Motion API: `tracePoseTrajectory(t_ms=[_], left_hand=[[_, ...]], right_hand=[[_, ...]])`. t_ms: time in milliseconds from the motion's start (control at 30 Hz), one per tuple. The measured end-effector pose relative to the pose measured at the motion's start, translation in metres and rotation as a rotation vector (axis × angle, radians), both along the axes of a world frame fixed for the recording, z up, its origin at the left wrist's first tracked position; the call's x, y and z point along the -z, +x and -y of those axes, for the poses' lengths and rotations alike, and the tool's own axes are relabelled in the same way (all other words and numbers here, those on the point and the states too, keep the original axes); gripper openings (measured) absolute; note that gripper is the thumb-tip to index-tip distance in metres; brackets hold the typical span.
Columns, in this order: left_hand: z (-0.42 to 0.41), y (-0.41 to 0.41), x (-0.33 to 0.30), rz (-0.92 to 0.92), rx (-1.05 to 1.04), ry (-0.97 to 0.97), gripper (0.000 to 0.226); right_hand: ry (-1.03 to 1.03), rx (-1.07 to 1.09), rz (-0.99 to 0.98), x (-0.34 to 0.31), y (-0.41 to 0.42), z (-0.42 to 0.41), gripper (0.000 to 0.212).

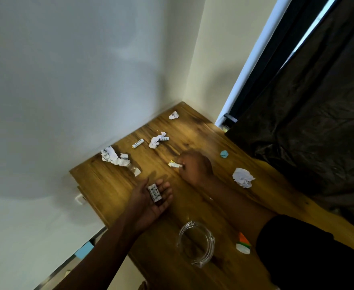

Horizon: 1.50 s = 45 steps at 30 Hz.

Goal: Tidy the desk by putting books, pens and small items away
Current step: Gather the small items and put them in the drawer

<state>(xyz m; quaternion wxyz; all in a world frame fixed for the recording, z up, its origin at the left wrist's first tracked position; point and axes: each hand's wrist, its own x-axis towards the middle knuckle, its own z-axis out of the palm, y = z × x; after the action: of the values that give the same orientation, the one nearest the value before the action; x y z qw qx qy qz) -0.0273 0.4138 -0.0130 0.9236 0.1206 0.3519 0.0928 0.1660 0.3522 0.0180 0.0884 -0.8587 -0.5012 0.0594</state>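
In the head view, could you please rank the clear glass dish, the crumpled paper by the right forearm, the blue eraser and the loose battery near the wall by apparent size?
1. Glass dish, though it is nearest the camera.
2. Crumpled paper.
3. Battery and blue eraser: too alike to rank; the battery looks longer, the eraser wider.

The single head camera is looking steeply down, tilted, from close above both grips onto the tabletop (pixel 192 130) corner.

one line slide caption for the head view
Left hand cradles batteries while right hand pinches another battery on the paper-littered desk.
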Motion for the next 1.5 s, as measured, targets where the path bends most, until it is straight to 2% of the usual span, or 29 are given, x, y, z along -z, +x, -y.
tracePoseTrajectory(t_ms=[133, 267, 367, 467, 600, 767, 833, 933, 1033, 1167, 1500], left_hand=[[-0.002, -0.012, -0.003, -0.001, -0.006, 0.023, 0.048], [-0.003, -0.018, -0.004, 0.013, -0.012, 0.046, 0.051], [-0.005, -0.014, -0.004, 0.025, -0.022, 0.062, 0.054], [-0.003, -0.006, -0.006, 0.026, -0.057, 0.032, 0.06], [-0.003, 0.001, -0.007, 0.082, -0.077, -0.005, 0.059], [-0.008, 0.002, -0.009, 0.098, -0.126, -0.051, 0.057], [-0.01, 0.002, -0.006, 0.102, -0.112, -0.048, 0.058], [-0.014, 0.0, -0.004, 0.103, -0.138, -0.065, 0.049], [-0.014, -0.003, -0.003, 0.13, -0.14, -0.077, 0.044], [-0.014, -0.01, -0.003, 0.139, -0.099, -0.069, 0.041], [-0.013, -0.02, 0.005, 0.143, -0.077, -0.095, 0.055]], right_hand=[[-0.08, 0.021, 0.035, 0.01, 0.002, -0.006, 0.015], [0.027, 0.087, 0.007, 0.007, -0.003, 0.004, 0.011], [0.156, 0.093, -0.139, -0.002, -0.016, 0.013, 0.008], [0.266, 0.049, -0.288, -0.003, -0.037, 0.019, 0.014], [0.273, -0.039, -0.351, 0.01, -0.061, 0.02, 0.017], [0.325, -0.196, -0.246, 0.005, -0.069, 0.017, 0.018], [0.376, -0.178, -0.255, 0.002, -0.064, 0.016, 0.009], [0.43, -0.077, -0.218, 0.005, -0.05, 0.005, 0.011], [0.364, -0.001, -0.116, 0.01, -0.025, -0.018, 0.01], [0.235, 0.071, -0.073, 0.013, 0.006, -0.058, 0.017], [0.156, 0.079, -0.034, 0.028, 0.03, -0.101, 0.033]])
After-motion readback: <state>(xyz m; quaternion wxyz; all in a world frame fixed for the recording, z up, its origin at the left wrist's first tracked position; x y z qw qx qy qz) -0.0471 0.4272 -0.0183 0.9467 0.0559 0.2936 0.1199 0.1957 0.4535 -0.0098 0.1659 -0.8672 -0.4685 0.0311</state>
